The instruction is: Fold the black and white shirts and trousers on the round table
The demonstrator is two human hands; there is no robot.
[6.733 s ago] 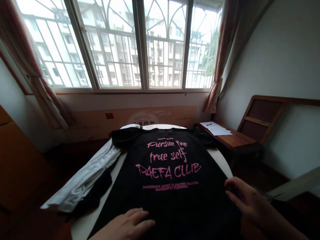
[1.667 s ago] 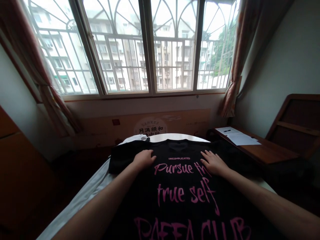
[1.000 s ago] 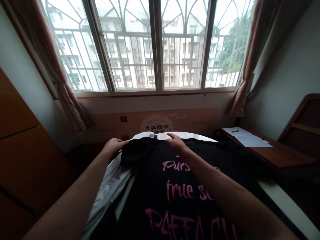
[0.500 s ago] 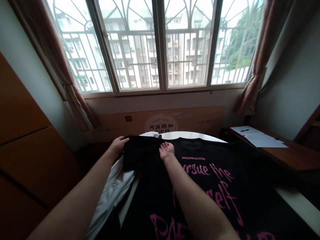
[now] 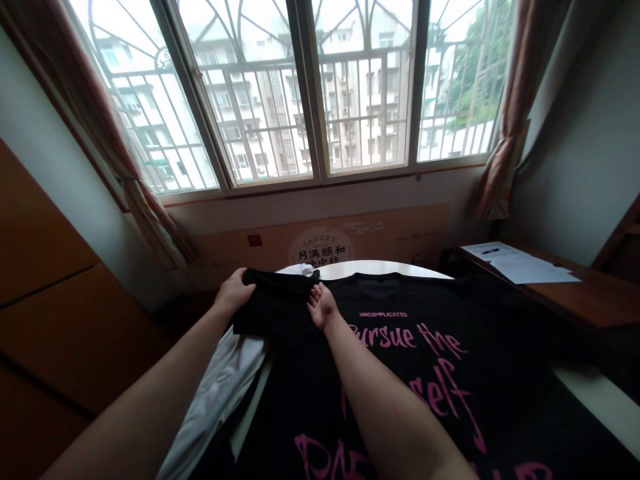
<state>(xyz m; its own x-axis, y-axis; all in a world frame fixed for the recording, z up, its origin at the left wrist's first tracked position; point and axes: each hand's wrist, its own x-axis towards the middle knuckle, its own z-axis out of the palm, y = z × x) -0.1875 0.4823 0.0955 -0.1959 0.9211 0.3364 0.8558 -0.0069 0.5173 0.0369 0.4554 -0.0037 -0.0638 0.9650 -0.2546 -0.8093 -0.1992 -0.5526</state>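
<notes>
A black T-shirt [image 5: 400, 373] with pink lettering lies spread out, front side up. Its left-hand sleeve [image 5: 275, 313] is drawn out to the side. At the upper outer corner of that sleeve, my left hand [image 5: 237, 291] is closed on the fabric between thumb and fingers. My right hand [image 5: 323, 307] rests against the shirt near the shoulder seam, palm turned up and fingers apart. My right forearm crosses over and hides part of the lettering. White cloth [image 5: 215, 393] shows from beneath the sleeve, bunched along the left side.
The white round tabletop [image 5: 385, 268] shows behind the collar. To the right stands a brown wooden desk [image 5: 595, 300] with papers [image 5: 520, 262] and a pen on it. A flat printed cardboard panel [image 5: 225, 241] leans below the window. An orange-brown cabinet [image 5: 50, 300] stands at left.
My right hand has shifted slightly left, and its fingers have spread from a more curled pose. My left hand still grips the sleeve, a little further left. The view has tilted slightly.
</notes>
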